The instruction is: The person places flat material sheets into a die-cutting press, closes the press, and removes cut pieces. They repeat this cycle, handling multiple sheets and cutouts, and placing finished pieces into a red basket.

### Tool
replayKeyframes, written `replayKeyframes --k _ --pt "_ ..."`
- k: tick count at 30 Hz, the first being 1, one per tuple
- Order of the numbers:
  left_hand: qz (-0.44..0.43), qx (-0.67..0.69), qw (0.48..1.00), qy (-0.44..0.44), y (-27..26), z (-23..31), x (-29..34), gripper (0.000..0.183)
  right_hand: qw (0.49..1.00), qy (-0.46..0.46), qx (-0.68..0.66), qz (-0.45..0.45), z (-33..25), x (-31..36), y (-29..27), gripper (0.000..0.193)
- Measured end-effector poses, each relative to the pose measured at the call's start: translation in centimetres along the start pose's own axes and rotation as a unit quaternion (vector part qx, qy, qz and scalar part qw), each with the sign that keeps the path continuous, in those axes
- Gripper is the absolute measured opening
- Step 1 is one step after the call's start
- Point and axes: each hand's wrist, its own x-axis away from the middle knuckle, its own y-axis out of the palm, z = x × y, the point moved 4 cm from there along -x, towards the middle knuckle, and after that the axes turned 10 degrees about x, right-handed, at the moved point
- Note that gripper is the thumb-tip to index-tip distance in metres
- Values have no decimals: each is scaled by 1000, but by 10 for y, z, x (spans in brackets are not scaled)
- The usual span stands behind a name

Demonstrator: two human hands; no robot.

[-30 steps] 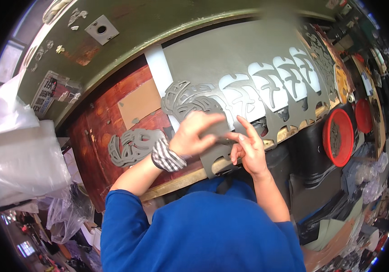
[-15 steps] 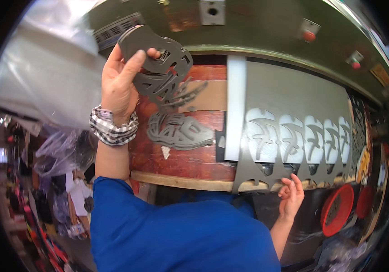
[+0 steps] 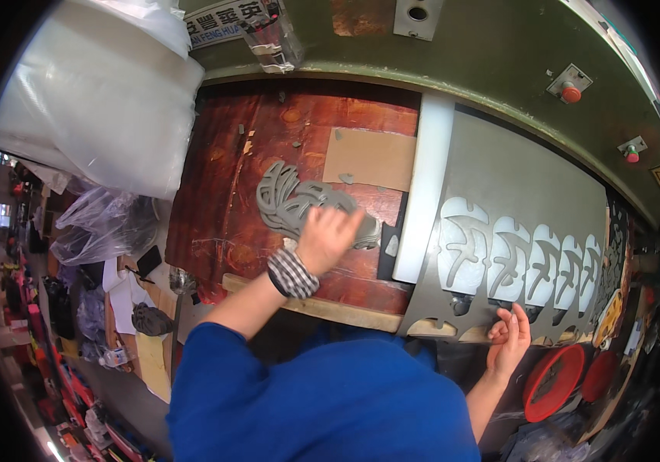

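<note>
My left hand point(image 3: 328, 240), smeared by motion, is over the near side of a pile of grey cut-out pieces point(image 3: 288, 208) with curved slots. Its fingers are too blurred to show whether they grip any of them. At the right, my right hand point(image 3: 509, 339) hangs by the front edge of a large grey sheet point(image 3: 526, 158), fingers loosely bent and apart, holding nothing. Shaped openings in that sheet show a white surface point(image 3: 465, 258) and curved grey strips.
A brown cardboard piece point(image 3: 372, 158) and small grey scraps lie on the red wooden board point(image 3: 214, 177). Behind runs a green machine beam point(image 3: 484, 58) with a red button point(image 3: 570, 94). Clear plastic wrapping point(image 3: 107, 100) is at left, a red basket point(image 3: 534, 393) at lower right.
My left hand came down and toward me from the upper left to the pile; the grey cut-out pieces it held up are no longer in the air. The right hand stays by the sheet's edge.
</note>
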Motion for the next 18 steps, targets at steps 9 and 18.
replayKeyframes --k 9,18 --pt "-71 -30 975 -207 6 34 -6 65 979 -64 110 158 -27 -59 -179 26" --pt "40 5 911 -411 62 149 -29 45 854 -143 455 207 -41 -137 -292 40"
